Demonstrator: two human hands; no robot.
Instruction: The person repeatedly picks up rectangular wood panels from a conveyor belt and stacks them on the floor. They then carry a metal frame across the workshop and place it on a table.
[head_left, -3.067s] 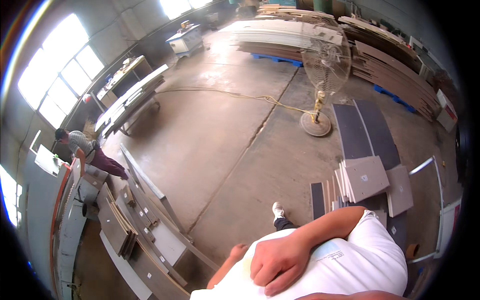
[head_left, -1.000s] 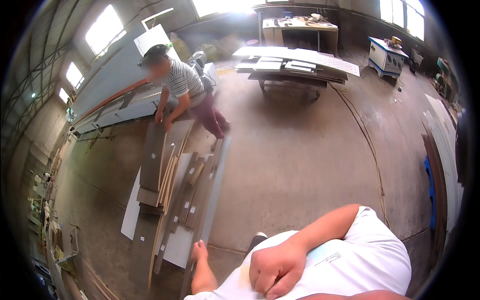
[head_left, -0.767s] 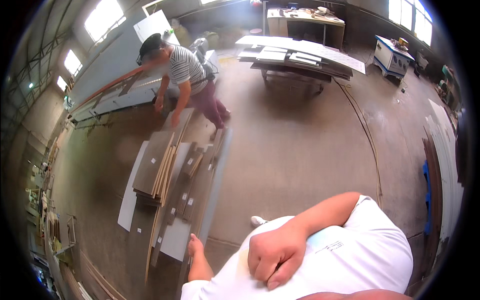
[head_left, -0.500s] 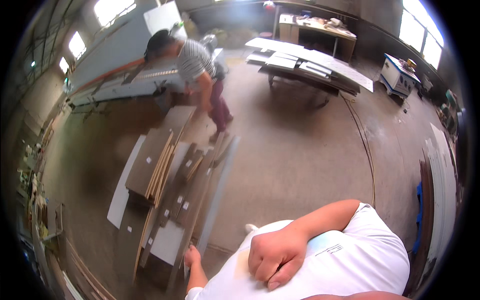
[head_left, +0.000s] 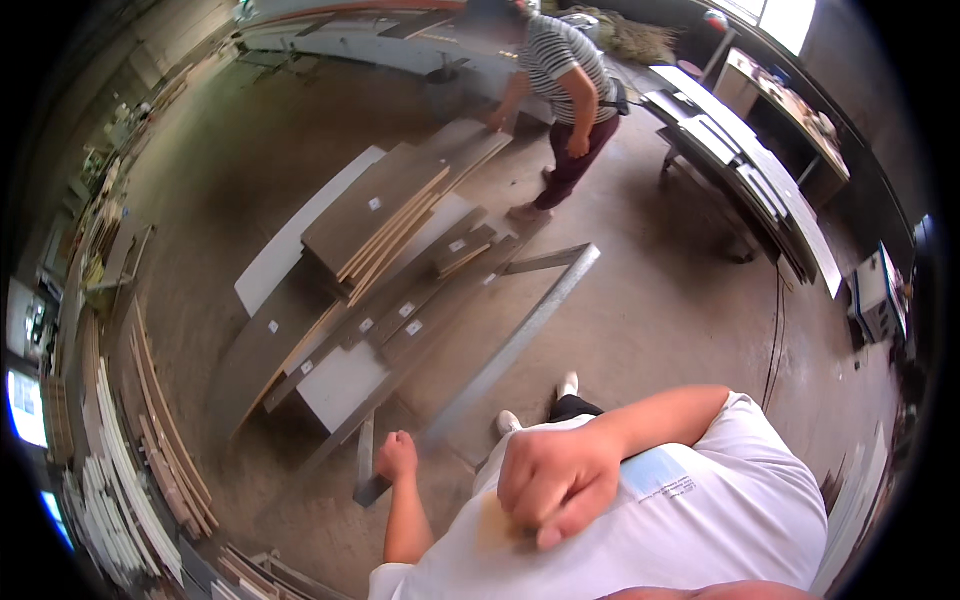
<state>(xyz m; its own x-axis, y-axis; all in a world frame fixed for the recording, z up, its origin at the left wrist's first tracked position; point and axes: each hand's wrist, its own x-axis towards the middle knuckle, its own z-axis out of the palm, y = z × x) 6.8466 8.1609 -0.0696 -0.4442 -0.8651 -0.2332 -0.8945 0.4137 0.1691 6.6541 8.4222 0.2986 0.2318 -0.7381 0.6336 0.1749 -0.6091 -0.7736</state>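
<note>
My left hand (head_left: pixel 397 456) is closed round the near end of a grey metal bar (head_left: pixel 520 335), part of a frame along the right side of a stack of boards. In front of my white shirt my right hand (head_left: pixel 555 480) hangs as a loose fist, with nothing showing in it. Beside the bar lie brown panels (head_left: pixel 350 225) in piles, several with small white labels, plus a white panel (head_left: pixel 342 387) near my left hand. At the far end of the stack a co-worker in a striped shirt (head_left: pixel 570 60) reaches one hand to the top board.
A loaded cart (head_left: pixel 720 150) of white and brown boards stands at the far right, before a workbench (head_left: pixel 775 95). Farther right is a white and blue machine (head_left: pixel 880 295). A dark cable (head_left: pixel 776 340) crosses the floor. Long strips (head_left: pixel 165 430) lie at the left.
My view has turned, so the stack and the co-worker sit farther right. The co-worker's arm now reaches the stack's far end. Both my hands stay closed.
</note>
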